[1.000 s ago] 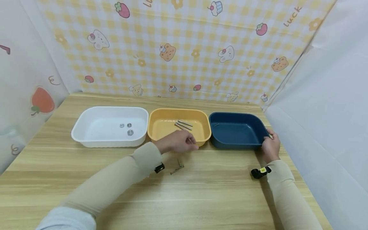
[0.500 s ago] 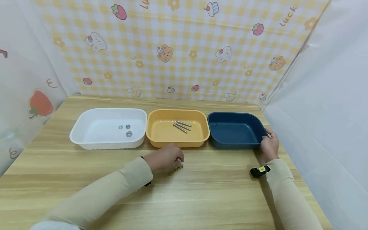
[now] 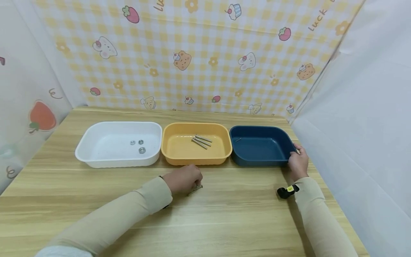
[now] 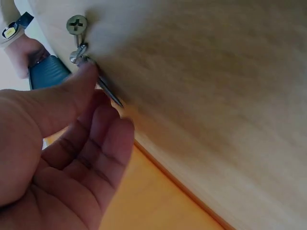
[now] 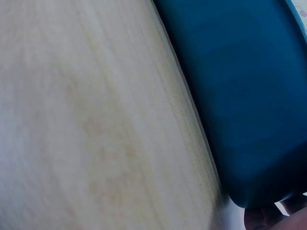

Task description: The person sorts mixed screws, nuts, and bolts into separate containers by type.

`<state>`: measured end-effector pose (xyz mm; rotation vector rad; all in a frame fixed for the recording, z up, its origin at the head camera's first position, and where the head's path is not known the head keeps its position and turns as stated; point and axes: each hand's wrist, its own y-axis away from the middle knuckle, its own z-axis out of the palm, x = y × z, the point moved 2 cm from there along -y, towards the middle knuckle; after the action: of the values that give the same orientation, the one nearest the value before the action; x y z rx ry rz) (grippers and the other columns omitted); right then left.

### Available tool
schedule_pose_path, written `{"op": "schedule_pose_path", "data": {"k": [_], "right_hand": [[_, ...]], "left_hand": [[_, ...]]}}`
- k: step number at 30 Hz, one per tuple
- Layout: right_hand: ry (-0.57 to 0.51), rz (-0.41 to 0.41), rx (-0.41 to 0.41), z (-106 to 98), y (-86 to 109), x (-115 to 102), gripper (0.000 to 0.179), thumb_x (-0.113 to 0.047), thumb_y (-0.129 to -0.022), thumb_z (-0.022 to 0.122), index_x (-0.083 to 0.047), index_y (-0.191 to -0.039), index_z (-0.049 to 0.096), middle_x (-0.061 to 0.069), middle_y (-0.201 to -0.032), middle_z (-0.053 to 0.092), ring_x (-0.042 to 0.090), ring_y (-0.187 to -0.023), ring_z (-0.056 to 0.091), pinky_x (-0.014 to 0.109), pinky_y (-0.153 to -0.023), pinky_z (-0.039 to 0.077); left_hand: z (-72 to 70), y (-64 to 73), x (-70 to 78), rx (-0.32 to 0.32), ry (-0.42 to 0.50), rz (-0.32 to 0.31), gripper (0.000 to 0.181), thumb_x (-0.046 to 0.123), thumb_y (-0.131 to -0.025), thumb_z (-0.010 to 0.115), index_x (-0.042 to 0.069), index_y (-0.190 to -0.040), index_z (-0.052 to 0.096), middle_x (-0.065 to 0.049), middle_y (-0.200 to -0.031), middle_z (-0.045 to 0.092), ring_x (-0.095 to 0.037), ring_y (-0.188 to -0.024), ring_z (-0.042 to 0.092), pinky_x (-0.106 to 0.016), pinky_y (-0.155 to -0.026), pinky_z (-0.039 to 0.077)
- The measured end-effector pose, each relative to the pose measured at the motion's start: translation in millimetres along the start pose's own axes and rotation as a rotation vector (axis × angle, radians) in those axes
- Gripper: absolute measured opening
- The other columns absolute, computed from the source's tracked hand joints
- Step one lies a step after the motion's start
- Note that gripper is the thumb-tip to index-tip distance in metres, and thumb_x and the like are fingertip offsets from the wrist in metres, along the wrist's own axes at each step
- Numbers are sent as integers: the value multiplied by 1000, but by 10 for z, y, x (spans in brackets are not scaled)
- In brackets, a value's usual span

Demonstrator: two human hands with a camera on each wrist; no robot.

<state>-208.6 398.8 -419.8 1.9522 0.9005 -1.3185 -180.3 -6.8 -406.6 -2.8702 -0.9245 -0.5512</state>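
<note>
My left hand (image 3: 184, 178) is low over the table just in front of the yellow bin (image 3: 196, 161). Its thumb and index finger pinch a small pointed screw (image 4: 111, 92), partly hidden behind the thumb in the left wrist view. Beside it on the wood lies another screw (image 3: 195, 190), whose cross-slot head faces the left wrist camera. At the right, my right hand (image 3: 298, 162) grips the end of the dark blue bin (image 3: 260, 163), fingers at its rim. One small screw (image 3: 238, 140) lies inside that bin.
Several long bolts (image 3: 201, 141) lie in the yellow bin. The white bin (image 3: 118, 164) at the left holds three nuts (image 3: 142, 150). All three bins stand in a row on the wooden table (image 3: 224, 221), before a patterned cloth (image 3: 196, 78); a white wall rises at the right.
My left hand has come down and back from the yellow bin's front rim to the screws on the table, and its fingers have closed on one. My right hand stays at the blue bin.
</note>
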Motion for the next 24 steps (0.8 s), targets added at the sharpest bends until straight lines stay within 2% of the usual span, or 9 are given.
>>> {"op": "schedule_pose_path", "data": {"k": [3, 5, 8, 11, 13, 16, 19, 24], "right_hand": [[1, -3, -7, 4, -6, -1, 53, -11, -101, 30, -16, -154, 29, 4, -161, 13, 23, -130, 33, 24, -79, 37], [-2, -7, -9, 6, -6, 3, 53, -11, -101, 30, -16, -154, 28, 4, -161, 13, 23, -133, 31, 25, -83, 36], [4, -10, -8, 2, 6, 15, 53, -11, -101, 30, -15, -154, 29, 5, -161, 13, 24, -130, 32, 27, -81, 35], [11, 0, -9, -4, 19, 32, 54, -10, -100, 30, -16, -154, 29, 6, -161, 14, 25, -126, 34, 29, -79, 35], [16, 2, -9, -7, 19, 35, 53, -10, -101, 30, -16, -154, 29, 6, -161, 14, 25, -129, 33, 28, -82, 35], [10, -10, -6, -7, 6, 21, 53, -11, -101, 30, -16, -154, 29, 5, -161, 13, 25, -131, 32, 28, -85, 35], [2, -21, 0, -5, -11, 7, 53, -11, -101, 30, -15, -153, 29, 5, -161, 14, 23, -134, 29, 30, -90, 34], [-16, -29, 6, 0, -10, 15, 53, -9, -100, 31, -13, -153, 30, 6, -160, 15, 20, -141, 19, 34, -104, 31]], "left_hand": [[5, 6, -21, 12, -9, -6, 25, -10, -81, 60, 14, -72, 61, 7, -71, 51, -8, -67, 48, -20, -59, 44], [-9, -1, -28, 26, 16, -17, 25, -7, -84, 59, 14, -73, 57, 7, -70, 49, -8, -66, 47, -22, -58, 43], [-46, -32, -19, 38, 94, -33, 22, -1, -90, 60, 15, -76, 54, 8, -70, 49, -7, -66, 47, -22, -59, 43], [-95, -93, 20, 48, 194, -45, 13, 3, -94, 61, 12, -85, 59, 8, -74, 54, -7, -69, 50, -23, -63, 46], [-122, -150, 51, 53, 280, -58, 5, 4, -96, 59, 8, -95, 62, 4, -77, 59, -7, -68, 53, -23, -63, 48], [-177, -259, 100, 83, 429, -91, 13, 4, -98, 56, 2, -109, 63, -4, -82, 65, -10, -67, 59, -23, -62, 52], [-228, -377, 143, 107, 585, -145, 17, 4, -99, 54, -1, -112, 63, -13, -88, 67, -14, -67, 64, -26, -62, 55], [-241, -590, 174, 130, 885, -227, 20, -2, -98, 52, -6, -115, 61, -18, -99, 63, -22, -82, 68, -36, -75, 58]]}}
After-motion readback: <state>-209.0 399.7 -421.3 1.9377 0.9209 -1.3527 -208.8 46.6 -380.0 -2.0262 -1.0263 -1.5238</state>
